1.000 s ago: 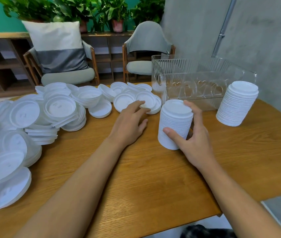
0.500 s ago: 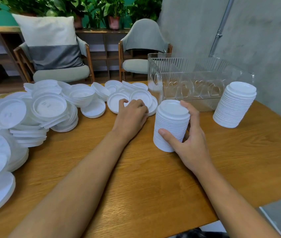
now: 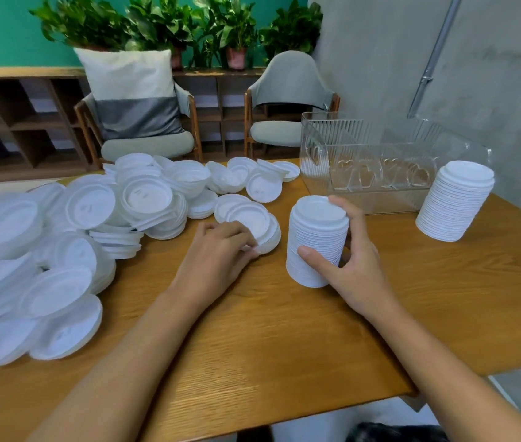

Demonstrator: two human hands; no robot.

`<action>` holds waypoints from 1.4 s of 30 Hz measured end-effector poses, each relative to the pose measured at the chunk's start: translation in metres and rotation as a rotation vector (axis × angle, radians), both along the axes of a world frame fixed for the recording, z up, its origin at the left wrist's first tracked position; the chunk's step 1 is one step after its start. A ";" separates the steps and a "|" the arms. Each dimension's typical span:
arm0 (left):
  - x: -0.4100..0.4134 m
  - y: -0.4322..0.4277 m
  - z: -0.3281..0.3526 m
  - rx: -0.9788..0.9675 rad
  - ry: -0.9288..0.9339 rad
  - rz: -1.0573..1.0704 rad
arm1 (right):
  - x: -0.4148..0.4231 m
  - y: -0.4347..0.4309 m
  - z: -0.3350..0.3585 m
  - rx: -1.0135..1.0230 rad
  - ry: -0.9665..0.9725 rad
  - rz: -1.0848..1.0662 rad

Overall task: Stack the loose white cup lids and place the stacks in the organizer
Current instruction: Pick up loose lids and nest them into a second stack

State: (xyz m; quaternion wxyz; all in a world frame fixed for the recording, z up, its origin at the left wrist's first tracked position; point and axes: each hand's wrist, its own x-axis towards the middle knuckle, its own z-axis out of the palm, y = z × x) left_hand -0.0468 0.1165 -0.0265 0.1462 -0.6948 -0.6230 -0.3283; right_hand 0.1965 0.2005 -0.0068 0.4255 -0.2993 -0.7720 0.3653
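While right hand (image 3: 359, 277) holds stack (image 3: 315, 231), left hand (image 3: 217, 258) pinches lid (image 3: 251, 218)

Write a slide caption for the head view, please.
Right hand grips a lid stack while left hand pinches a loose lid near the organizer.

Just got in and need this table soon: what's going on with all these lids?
A person is stacking white cup lids at the wooden table. The right hand grips a tall upright stack, while the left hand pinches the edge of a lid on a small pile beside it. A second stack stands by the clear organizer, which holds no lids yet. A big heap of loose lids lies on the left.
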 end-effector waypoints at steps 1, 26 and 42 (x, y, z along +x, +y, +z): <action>-0.001 -0.002 0.002 0.005 -0.021 -0.006 | -0.003 -0.001 0.000 -0.003 -0.001 0.009; 0.023 -0.015 0.060 -0.107 -1.699 -0.453 | -0.028 -0.011 0.001 0.096 0.158 0.006; 0.036 -0.015 0.046 -0.203 -1.088 -0.427 | -0.027 -0.019 0.002 0.160 0.132 0.120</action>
